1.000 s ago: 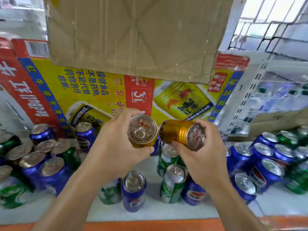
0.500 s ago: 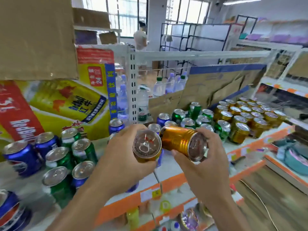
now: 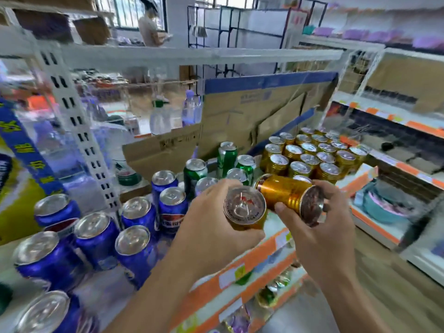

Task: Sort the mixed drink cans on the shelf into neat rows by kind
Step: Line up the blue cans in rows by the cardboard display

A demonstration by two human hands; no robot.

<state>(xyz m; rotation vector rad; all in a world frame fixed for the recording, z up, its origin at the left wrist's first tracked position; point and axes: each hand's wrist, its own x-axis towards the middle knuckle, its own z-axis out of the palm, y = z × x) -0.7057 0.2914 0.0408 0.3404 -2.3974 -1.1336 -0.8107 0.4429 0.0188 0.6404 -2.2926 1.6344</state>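
We clasp one gold can [image 3: 245, 209] in our left hand [image 3: 211, 229] and a second gold can [image 3: 282, 192] sideways in our right hand [image 3: 324, 239], over the shelf [image 3: 264, 263] front. Smooth, stiff, likely slippery: best gripped mid-body, we judge.

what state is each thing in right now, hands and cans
left hand, grips gold can, top toward camera
right hand, grips second gold can, lying sideways
gold rows, upright, packed together
blue cans, upright, bunched
green cans, upright, between blue and gold
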